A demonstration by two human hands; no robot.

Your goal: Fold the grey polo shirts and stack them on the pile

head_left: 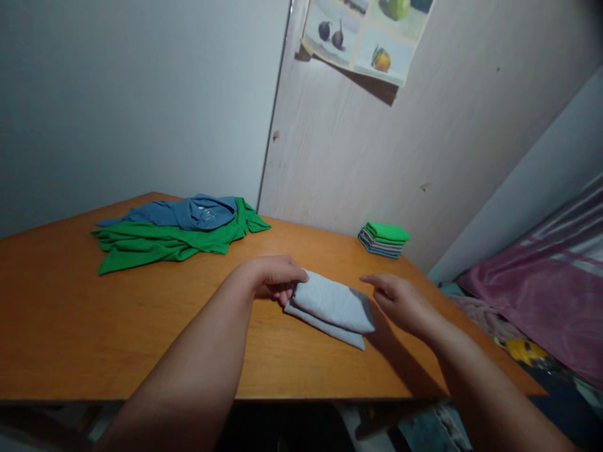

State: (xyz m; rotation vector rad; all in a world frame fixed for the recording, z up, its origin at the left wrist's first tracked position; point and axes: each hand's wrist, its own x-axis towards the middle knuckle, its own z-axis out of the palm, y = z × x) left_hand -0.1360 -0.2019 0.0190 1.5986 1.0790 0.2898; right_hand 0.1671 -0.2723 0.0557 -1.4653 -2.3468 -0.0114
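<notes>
A light grey cloth [332,304], folded into a narrow layered rectangle, lies on the wooden table in front of me. My left hand [277,276] grips its left end, thumb on top and fingers at the side and underneath. Just beyond the cloth's right end is my right hand [398,301], apart from it and above the tabletop. Its index finger points left, the other fingers are partly curled, and nothing shows in it. The underside of the cloth is hidden.
On the table [188,339], a loose green garment [164,245] and a blue garment [198,212] lie at the back left. A small stack of folded cloths [384,240], green on top, stands at the back right. Walls close off the back; pink fabric [532,270] hangs at right.
</notes>
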